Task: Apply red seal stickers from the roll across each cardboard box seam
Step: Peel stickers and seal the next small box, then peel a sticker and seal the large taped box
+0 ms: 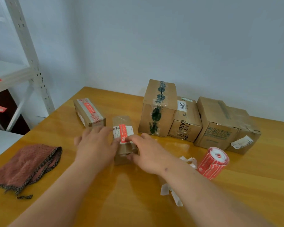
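hands meet over the small cardboard box (pixel 124 143) at the table's (pixel 105 202) middle, its long axis running away from the person — and the red seal sticker (pixel 123 133) lies along that same axis on the top face, over a white label. left hand (pixel 95 145) rests with fingers spread nearly straight, tips touching the sticker's left edge; right hand (pixel 148 153) curls round the box's near right corner, forefinger pressing the sticker's near end. both hands sit equally close, so smoothing probably runs from the near end outward. roll (pixel 214 162) lies just right of the right wrist — nearest that hand — while four boxes (pixel 156 110) beyond show no red seals.
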Available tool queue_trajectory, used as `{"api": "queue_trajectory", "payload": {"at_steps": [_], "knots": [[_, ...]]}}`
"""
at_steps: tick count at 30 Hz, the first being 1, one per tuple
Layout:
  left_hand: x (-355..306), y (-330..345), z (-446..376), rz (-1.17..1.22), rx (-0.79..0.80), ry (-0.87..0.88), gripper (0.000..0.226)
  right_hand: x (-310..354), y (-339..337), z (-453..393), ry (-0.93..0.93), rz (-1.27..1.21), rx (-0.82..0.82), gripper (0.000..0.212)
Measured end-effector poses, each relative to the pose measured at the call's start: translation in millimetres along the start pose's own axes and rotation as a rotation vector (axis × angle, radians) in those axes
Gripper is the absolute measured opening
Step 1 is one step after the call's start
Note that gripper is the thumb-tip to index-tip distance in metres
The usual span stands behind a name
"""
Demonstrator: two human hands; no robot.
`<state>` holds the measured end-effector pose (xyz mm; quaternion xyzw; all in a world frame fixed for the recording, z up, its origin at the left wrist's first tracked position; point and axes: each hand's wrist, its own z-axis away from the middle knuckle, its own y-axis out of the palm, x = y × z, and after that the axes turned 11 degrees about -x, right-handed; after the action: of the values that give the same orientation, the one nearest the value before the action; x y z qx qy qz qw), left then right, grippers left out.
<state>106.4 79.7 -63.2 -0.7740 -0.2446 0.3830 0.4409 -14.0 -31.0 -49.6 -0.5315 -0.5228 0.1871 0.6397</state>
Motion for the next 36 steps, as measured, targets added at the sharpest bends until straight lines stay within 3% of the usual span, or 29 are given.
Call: {"api": "queue_trajectory", "payload": {"at_steps": [3, 9, 14, 17, 20, 22, 29, 36], "knots": [[10.1, -7.2, -13.1, -0.010, -0.119, -0.087, 0.061, 5.6, 5.8, -10.7, 0.007, 0.013, -0.047, 0.052], [32.4, 13.8, -57.4, 0.199, 0.155, -0.165, 0.055, 17.0, 20.3, -43.9, 0.102, -0.047, -0.081, 0.052], [31.7, 27.3, -74.4, 0.382, 0.048, -0.125, 0.034, 22.0, 23.8, -65.8, 0.234, -0.299, -0.012, 0.078], [31.1, 31.0, -81.3, 0.384, 0.066, -0.131, 0.044, 19.2, 23.5, -65.9, 0.205, -0.324, -0.023, 0.083], [21.8, 29.8, -76.4, 0.221, 0.025, -0.046, 0.070, 15.4, 13.2, -58.2, 0.126, -0.267, -0.052, 0.073], [9.9, 26.1, -67.1, 0.159, -0.002, 0.039, 0.075, 13.7, 3.0, -50.6, 0.077, -0.213, -0.086, 0.062], [-37.6, 16.0, -27.5, 0.272, -0.196, 0.110, 0.049, -5.7, -44.5, -16.8, 0.012, -0.005, -0.242, 0.028], [-100.7, 10.2, 20.9, 0.520, -0.005, 0.216, 0.016, -60.4, -103.0, 45.7, 0.152, 0.044, -0.344, 0.023]]}}
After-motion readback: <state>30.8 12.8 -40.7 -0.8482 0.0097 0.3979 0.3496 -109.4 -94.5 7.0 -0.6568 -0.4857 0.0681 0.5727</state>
